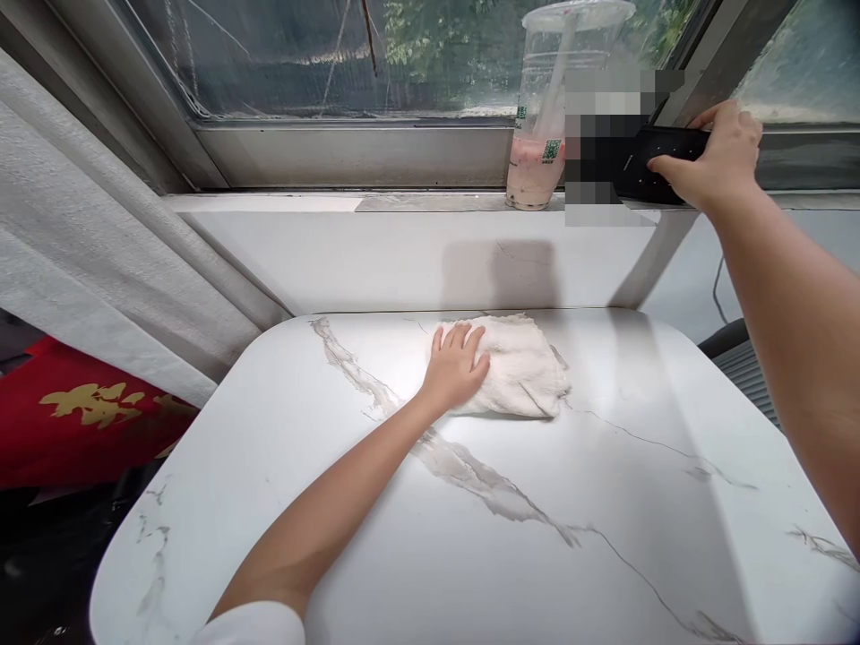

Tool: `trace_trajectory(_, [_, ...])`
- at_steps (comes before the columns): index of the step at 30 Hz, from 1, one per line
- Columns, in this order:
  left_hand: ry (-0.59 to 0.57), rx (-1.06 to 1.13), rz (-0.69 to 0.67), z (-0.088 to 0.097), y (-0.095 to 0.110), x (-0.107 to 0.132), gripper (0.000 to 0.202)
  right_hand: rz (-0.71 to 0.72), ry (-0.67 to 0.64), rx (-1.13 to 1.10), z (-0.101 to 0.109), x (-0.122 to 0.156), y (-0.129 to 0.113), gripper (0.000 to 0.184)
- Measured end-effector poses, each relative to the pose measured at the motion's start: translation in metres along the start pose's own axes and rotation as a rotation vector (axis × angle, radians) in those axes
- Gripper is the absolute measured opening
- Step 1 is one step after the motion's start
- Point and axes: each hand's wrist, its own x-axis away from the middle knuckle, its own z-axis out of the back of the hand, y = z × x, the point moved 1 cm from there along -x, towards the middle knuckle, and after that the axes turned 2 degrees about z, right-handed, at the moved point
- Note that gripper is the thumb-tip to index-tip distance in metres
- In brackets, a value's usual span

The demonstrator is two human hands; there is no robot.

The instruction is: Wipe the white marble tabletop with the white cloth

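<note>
My left hand [457,369] lies flat, fingers spread, on the left part of a folded white cloth [520,367]. The cloth rests on a white marble-patterned table [363,537] near its far edge. Up at the window sill, my right hand [722,161] grips the right end of a flat black object [649,166], thumb on the near face and fingers behind. Blurred blocks cover its left part, so I cannot tell its kind. Left of it, a clear plastic cup [537,107] with a lid, a straw and some pink drink stands upright on the sill.
The window sill [288,204] runs behind the table under a metal-framed window [349,157]. A pale curtain [100,215] hangs at the left, above a red cloth with gold lettering [87,412]. Part of a grey ribbed thing [745,376] shows beyond the table's right edge.
</note>
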Motion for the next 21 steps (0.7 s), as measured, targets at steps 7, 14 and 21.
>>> trace_trajectory(7, [-0.013,-0.002,0.005,0.002,0.001,0.0,0.047,-0.083,0.094,-0.108,-0.007,-0.007,0.0,0.039])
trace_trajectory(14, [-0.016,0.002,0.01,0.002,0.0,0.0,0.047,-0.101,0.188,-0.243,-0.013,-0.025,0.031,0.034])
trace_trajectory(21, [-0.017,0.006,0.014,0.003,0.001,0.0,0.047,0.082,0.207,-0.232,-0.02,-0.027,0.05,0.041])
